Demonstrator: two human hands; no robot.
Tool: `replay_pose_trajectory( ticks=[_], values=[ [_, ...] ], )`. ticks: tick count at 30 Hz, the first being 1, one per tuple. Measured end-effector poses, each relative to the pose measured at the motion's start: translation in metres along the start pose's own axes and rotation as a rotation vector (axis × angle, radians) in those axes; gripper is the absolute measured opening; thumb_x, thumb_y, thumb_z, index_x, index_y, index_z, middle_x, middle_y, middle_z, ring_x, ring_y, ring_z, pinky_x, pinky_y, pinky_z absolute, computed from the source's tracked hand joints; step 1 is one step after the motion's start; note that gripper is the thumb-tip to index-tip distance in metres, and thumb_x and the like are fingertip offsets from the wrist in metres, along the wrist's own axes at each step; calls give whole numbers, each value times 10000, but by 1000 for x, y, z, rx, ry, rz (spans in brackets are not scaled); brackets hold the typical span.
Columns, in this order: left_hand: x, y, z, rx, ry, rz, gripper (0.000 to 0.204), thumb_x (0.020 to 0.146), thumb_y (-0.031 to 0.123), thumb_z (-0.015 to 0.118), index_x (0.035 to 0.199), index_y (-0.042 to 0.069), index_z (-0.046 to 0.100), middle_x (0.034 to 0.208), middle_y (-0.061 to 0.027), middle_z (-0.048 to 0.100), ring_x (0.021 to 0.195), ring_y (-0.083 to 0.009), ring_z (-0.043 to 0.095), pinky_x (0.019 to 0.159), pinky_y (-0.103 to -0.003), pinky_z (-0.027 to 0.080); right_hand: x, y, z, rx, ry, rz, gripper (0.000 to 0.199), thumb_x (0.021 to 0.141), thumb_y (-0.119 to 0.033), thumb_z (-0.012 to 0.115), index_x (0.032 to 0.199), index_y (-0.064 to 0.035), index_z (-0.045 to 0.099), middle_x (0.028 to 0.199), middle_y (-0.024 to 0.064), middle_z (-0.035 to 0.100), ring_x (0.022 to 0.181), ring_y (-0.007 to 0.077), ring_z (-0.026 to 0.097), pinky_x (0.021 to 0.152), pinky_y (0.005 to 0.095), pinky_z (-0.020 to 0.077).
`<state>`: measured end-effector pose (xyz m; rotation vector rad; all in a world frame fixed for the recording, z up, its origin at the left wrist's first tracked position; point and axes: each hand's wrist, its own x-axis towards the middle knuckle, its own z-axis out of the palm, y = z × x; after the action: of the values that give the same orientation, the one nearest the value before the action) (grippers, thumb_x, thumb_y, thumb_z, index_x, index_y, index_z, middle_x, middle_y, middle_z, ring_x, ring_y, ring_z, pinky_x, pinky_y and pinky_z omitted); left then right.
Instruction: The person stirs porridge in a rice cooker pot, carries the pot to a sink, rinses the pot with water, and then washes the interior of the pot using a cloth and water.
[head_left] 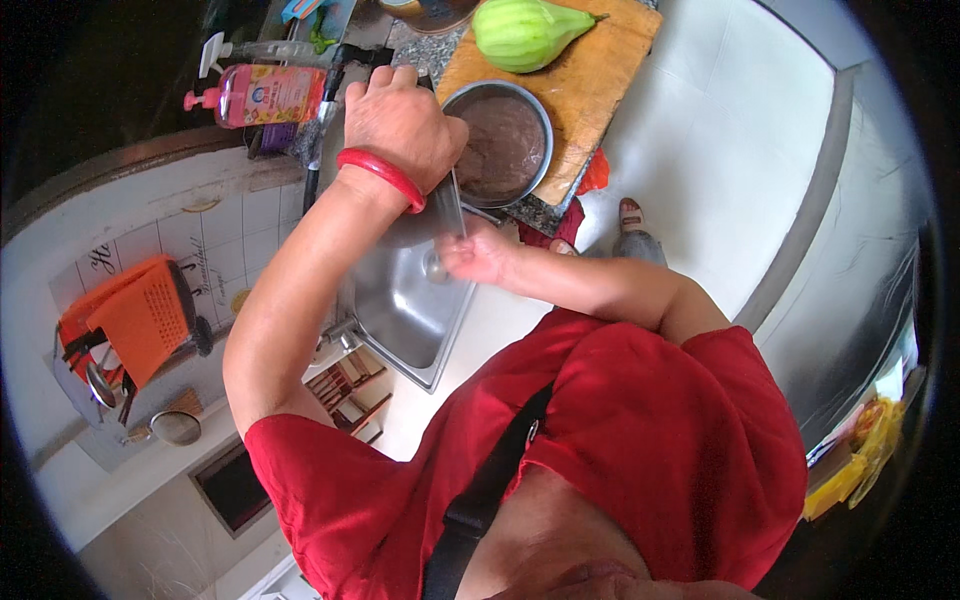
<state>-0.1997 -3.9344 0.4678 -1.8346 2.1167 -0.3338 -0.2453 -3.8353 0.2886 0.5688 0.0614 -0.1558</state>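
Note:
My left hand, with a red bangle at its wrist, is closed in a grip over the sink. It holds a broad, flat grey metal blade that looks like a cleaver, its thin edge hanging down; most of the handle is hidden under the fingers. My right hand is at the lower end of the blade, above the basin; its fingers are smeared by motion, and I cannot tell whether they touch the metal. To the right of the left hand, a metal bowl holds murky brownish liquid.
A peeled pale green gourd lies on a wooden cutting board. Left of the sink stand a pink pump bottle and a clear spray bottle. An orange knife rack and a strainer are along the left wall.

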Motion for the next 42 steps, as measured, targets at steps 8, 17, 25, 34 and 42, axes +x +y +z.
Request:
replay_pose_trajectory(
  ticks=[8, 17, 25, 34, 42],
  values=[
    [8, 12, -13, -13, -28, 39, 326, 666, 264, 489, 756, -32, 590, 972, -158, 551, 905, -304, 503, 778, -413, 381, -1, 7, 14, 42, -9, 21, 115, 831, -133, 430, 721, -101, 429, 521, 14, 397, 397, 45, 309, 375, 169, 240],
    [12, 10, -12, -11, -15, 72, 303, 652, 252, 510, 777, -13, 584, 965, -127, 550, 888, -296, 504, 770, -398, 378, 1, 8, 21, 98, 26, 22, 158, 841, -156, 437, 694, -107, 407, 499, 12, 360, 383, 68, 318, 379, 203, 241],
    [11, 11, -13, -22, -30, 69, 376, 656, 306, 512, 819, -23, 596, 1006, -125, 542, 920, -269, 492, 796, -388, 355, 6, 10, 15, 75, -37, 58, 187, 853, -172, 432, 680, -112, 390, 494, 7, 345, 373, 74, 309, 374, 210, 239],
    [7, 2, -7, -156, 142, 75, 186, 673, 149, 476, 717, -22, 536, 877, -157, 554, 773, -339, 502, 693, -416, 388, -3, 3, 26, -39, 209, -128, 208, 853, -183, 426, 667, -93, 399, 469, 23, 341, 354, 101, 283, 340, 220, 246],
    [-2, 8, -30, -198, 232, 29, 222, 663, 94, 478, 797, -59, 565, 930, -203, 559, 825, -346, 525, 749, -405, 404, -8, -2, 31, -130, 334, -159, 56, 815, -137, 464, 778, -105, 490, 592, 6, 440, 461, 106, 387, 382, 219, 300]
  ],
)
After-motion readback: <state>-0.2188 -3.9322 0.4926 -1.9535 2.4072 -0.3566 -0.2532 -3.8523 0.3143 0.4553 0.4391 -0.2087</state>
